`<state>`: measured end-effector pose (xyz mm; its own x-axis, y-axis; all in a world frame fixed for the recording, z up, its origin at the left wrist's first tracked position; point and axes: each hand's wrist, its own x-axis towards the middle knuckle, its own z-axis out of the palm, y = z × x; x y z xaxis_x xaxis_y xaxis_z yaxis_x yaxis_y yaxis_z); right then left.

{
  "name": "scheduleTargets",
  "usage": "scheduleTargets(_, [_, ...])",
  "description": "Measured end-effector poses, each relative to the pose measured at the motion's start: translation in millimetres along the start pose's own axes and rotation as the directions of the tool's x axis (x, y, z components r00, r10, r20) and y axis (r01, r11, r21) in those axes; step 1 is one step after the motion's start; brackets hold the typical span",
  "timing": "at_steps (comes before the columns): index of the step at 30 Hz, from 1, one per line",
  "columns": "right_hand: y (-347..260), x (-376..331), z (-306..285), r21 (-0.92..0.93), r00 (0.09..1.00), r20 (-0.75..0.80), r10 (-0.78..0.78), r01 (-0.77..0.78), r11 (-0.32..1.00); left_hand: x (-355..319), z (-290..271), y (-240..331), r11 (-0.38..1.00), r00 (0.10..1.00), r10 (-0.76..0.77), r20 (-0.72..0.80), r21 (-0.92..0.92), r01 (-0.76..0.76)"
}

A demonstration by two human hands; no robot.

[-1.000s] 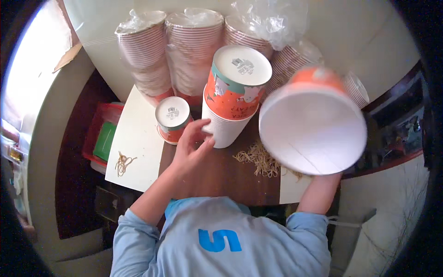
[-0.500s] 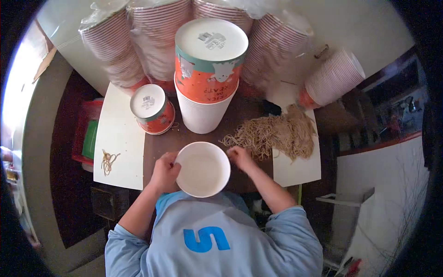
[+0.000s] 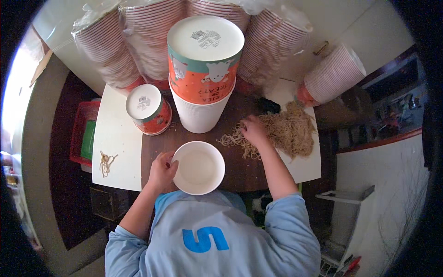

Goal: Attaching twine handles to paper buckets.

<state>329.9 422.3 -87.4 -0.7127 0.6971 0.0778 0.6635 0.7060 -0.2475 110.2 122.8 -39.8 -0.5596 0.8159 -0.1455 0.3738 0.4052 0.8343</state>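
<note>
A white paper bucket (image 3: pixel 199 169) is being held, mouth up, by its rim in the left hand (image 3: pixel 162 173), at the near edge of the desk (image 3: pixel 121 138); the thumb is being laid over the rim, the other fingers being kept outside. The right hand (image 3: pixel 254 131), seen just beside the bucket half a second ago, is now being applied to the left part of a tangle of tan strands (image 3: pixel 295 134). Its fingers are being bunched narrowly; whether a strand is being pinched cannot be made out. The bucket is thus being steadied single-handed, attention apparently being shifted to the strands. Beyond, a tall stack of upturned buckets (image 3: pixel 203 64) is being left untouched, flanked by an upturned printed tub (image 3: pixel 146 105) and backed by plastic-wrapped stacks (image 3: pixel 152 32).
</note>
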Motion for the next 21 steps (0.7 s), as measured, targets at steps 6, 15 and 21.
scheduleTargets(6, [15,23,-24,0.249,0.995,0.101,-0.008,-0.018,0.968,1,-13,12,0.995,0.998,0.031,-0.048,-0.094,-0.036])
scheduleTargets(15, [-15,2,-161,0.636,0.973,0.044,0.228,-0.203,0.744,14,-27,65,0.977,0.98,0.195,-0.034,-0.083,-0.197])
scheduleTargets(21, [-31,-7,-245,0.982,0.991,-0.05,0.123,0.027,0.189,15,-36,84,0.947,0.952,0.306,0.0,-0.109,-0.304])
